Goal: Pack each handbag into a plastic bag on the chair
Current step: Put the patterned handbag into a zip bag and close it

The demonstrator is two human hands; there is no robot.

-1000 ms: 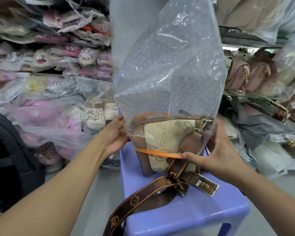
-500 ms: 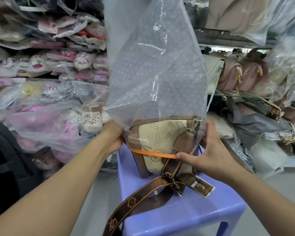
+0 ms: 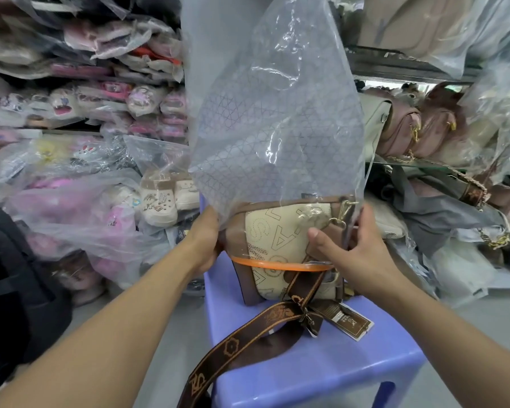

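A cream and brown handbag (image 3: 273, 285) stands upright on the blue plastic chair (image 3: 321, 366). A clear plastic bag (image 3: 274, 119) with an orange-edged mouth is turned upside down over the handbag's top half; the orange rim runs across its front. My left hand (image 3: 205, 241) grips the plastic at the handbag's left side. My right hand (image 3: 351, 251) holds the bag at the right side, thumb across the front. The brown patterned strap (image 3: 248, 343) and a hang tag (image 3: 348, 320) trail out below onto the seat.
Shelves at the left hold many bagged shoes (image 3: 159, 201). At the right, shelves carry pink and beige handbags (image 3: 418, 131) in plastic. A black backpack (image 3: 15, 284) sits on the floor at the far left. Grey floor (image 3: 171, 334) surrounds the chair.
The plastic bag's orange rim has slid further down the handbag. My right thumb moved from the rim up onto the handbag's front.
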